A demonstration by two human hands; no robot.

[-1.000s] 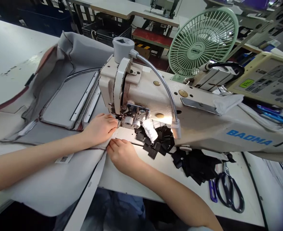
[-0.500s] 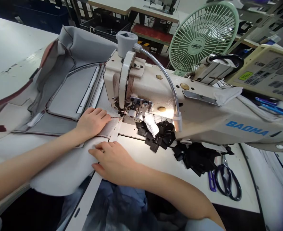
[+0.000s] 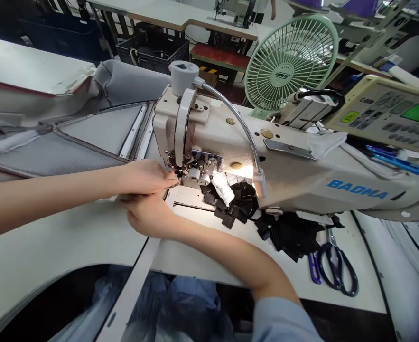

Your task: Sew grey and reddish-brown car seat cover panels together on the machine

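Grey fabric lies from left to centre frame, against the sewing machine. My left hand is partly curled beside the stitching point; my right hand, fingers hidden, sits below it; grips I cannot tell. I should guide the white strip flat.

Matt, fine-textured grey cloth piece beside a cream-painted, metal-bodied sewing machine.
The machine's paint looks smooth and faintly glossy; its curved silver lamp neck is ribbed metal. The long white slotted strip looks like smooth plastic, the small black square tabs like matt cloth, the pale green round fan like plastic.
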